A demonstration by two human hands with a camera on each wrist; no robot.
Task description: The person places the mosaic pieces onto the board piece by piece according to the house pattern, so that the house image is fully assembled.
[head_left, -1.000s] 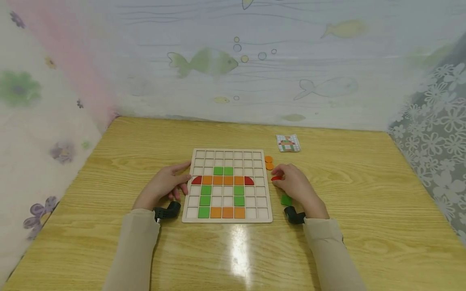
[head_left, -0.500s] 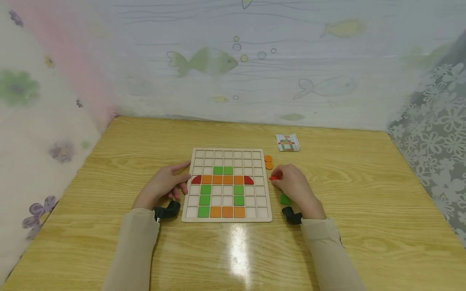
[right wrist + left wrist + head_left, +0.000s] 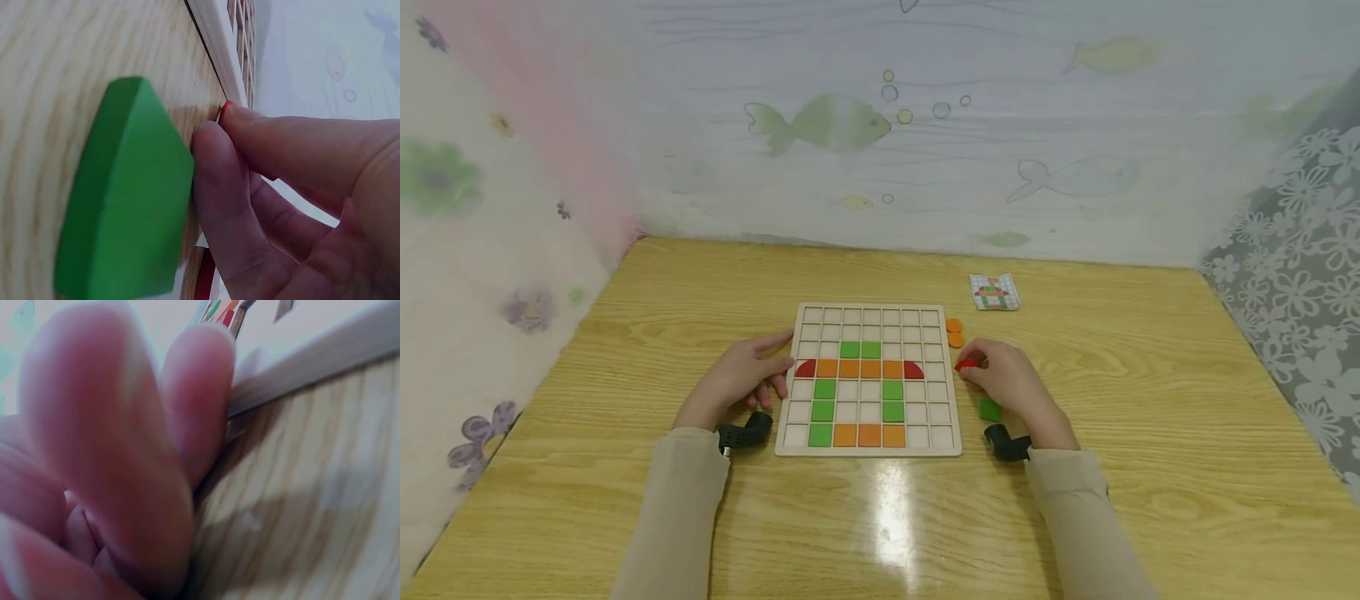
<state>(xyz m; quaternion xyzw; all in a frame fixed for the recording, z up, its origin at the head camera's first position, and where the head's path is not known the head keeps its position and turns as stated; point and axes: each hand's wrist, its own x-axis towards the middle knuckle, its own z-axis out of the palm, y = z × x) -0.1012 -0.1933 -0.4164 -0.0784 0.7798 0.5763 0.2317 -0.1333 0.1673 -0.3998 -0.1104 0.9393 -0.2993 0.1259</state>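
A wooden grid board [image 3: 937, 379] lies mid-table, with green squares [image 3: 824, 389], orange squares [image 3: 870, 368] and two red quarter-round pieces [image 3: 913, 369] set in its cells. My left hand [image 3: 741, 375] rests against the board's left edge, fingers fairly straight and the thumb tip at the rim. Thumb and forefinger of my right hand [image 3: 1007, 375] pinch a small red piece [image 3: 966, 364] just off the board's right edge. The fingers hide most of that piece; only a red edge shows in the right wrist view. Close by this hand a green piece [image 3: 134, 200] lies on the table.
Two orange discs [image 3: 954, 332] lie along the board's upper right edge. Farther back sits a small pattern card [image 3: 994, 292] with a coloured grid figure. Printed cloth walls [image 3: 820, 192] border the back and sides of the wooden table [image 3: 1150, 400].
The red piece in my right hand has turned slightly and pokes out a little farther toward the board. My left hand and the pieces on the board stay as they were.
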